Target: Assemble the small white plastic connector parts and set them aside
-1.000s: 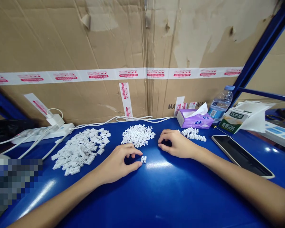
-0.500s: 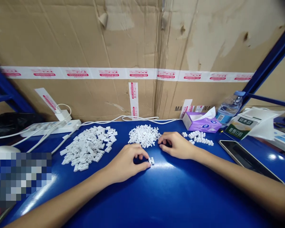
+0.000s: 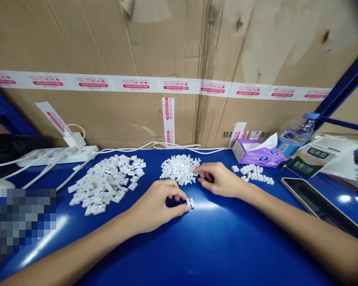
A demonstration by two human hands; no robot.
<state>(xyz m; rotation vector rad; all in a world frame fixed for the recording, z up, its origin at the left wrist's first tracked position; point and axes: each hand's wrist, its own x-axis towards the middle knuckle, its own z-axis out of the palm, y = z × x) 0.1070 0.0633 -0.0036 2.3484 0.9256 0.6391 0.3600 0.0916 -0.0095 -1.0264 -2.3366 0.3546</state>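
So, left hand (image 3: 156, 207) has a small white plastic connector block (image 3: 190, 203) pinched between thumb and forefinger, other fingers curled, the block sitting on the blue table (image 3: 226, 242) just in front of the heap of tiny white plastic parts (image 3: 180, 169). Right hand (image 3: 219, 178) is half open, forefinger stretched to the heap's right edge; can't tell if it has a part. Left of the heap is a wider spread of larger white plastic pieces (image 3: 104, 184); right of it, a short loose row of joined white pieces (image 3: 252, 173). Going by how things lie, only that row and the pinched block look assembled, and both piles are still large. Versus the earlier frame, the right hand's fingers have stretched out to the heap from a curled rest beside it; left hand and block look about the same.
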